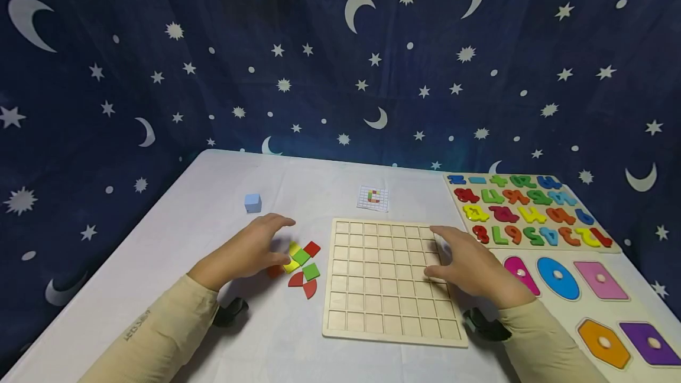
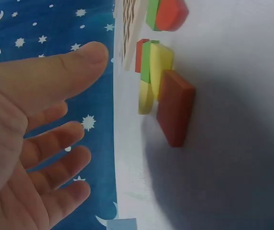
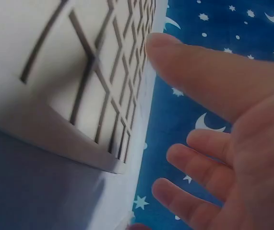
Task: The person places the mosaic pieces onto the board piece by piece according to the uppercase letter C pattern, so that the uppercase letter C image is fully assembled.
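A pale wooden grid board [image 1: 391,279] lies flat on the white table [image 1: 213,194]. Left of it sits a small cluster of flat coloured pieces [image 1: 300,268], red, green, yellow and orange. My left hand [image 1: 255,247] hovers open just above and left of that cluster, fingers spread, holding nothing; the left wrist view shows the orange-brown piece [image 2: 175,108] nearest it. My right hand [image 1: 468,265] hangs open over the board's right edge, fingers relaxed; in the right wrist view the grid board [image 3: 98,76] lies beside it.
A light blue cube [image 1: 252,203] stands at the left rear. A small pattern card [image 1: 373,198] lies behind the board. A number puzzle [image 1: 527,211] and a shape puzzle [image 1: 596,306] fill the right side. A starry blue curtain [image 1: 340,58] surrounds the table.
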Motion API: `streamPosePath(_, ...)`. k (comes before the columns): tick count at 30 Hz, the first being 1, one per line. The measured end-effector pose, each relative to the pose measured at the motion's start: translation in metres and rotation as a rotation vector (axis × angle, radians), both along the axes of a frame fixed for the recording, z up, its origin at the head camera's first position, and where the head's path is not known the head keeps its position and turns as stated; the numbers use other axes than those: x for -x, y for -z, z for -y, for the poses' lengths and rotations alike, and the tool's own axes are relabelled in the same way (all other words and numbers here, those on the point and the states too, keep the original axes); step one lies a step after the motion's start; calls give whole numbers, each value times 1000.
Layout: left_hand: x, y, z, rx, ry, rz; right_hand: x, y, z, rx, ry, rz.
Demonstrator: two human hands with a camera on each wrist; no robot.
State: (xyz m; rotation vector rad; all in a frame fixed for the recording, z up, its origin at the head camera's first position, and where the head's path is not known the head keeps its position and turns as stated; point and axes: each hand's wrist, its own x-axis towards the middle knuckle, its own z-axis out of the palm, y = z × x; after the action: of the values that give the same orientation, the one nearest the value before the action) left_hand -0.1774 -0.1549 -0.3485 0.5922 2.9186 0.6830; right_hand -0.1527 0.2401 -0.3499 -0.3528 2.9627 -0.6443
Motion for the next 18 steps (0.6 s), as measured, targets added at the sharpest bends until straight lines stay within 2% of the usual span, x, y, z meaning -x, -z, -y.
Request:
streamPosePath(9, 1, 7, -4, -10, -19, 115, 1, 8, -1, 18, -22, 92)
streamPosePath(15, 2, 14, -3, -52, -1, 184, 4, 12, -2, 11, -11, 107)
streamPosePath(18, 3, 17, -3, -61, 14, 194, 5, 12, -4, 11, -16, 119)
